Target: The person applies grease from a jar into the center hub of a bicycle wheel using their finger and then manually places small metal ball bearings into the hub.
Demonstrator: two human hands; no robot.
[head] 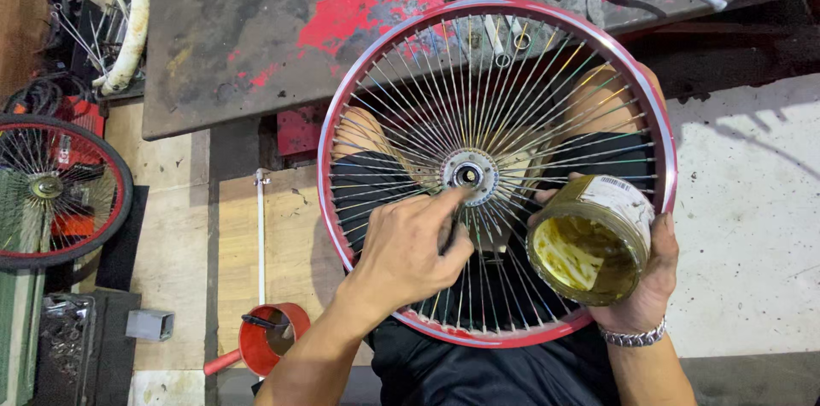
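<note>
Greasing hub (469, 174) at centre of wheel (495, 171), flat on lap. Left hand (408, 251) loosely curled, forefinger tip pressed at hub edge. Right hand (645, 274) wrapped round open grease jar (589, 239), over wheel's near-right spokes. Next likely: fresh dab from jar, worked round bearing.

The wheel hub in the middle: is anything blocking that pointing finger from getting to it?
Nothing visible does. The left hand has its forefinger tip right at the hub, reaching over the spokes. The right hand holds the open grease jar off to the side.
</note>
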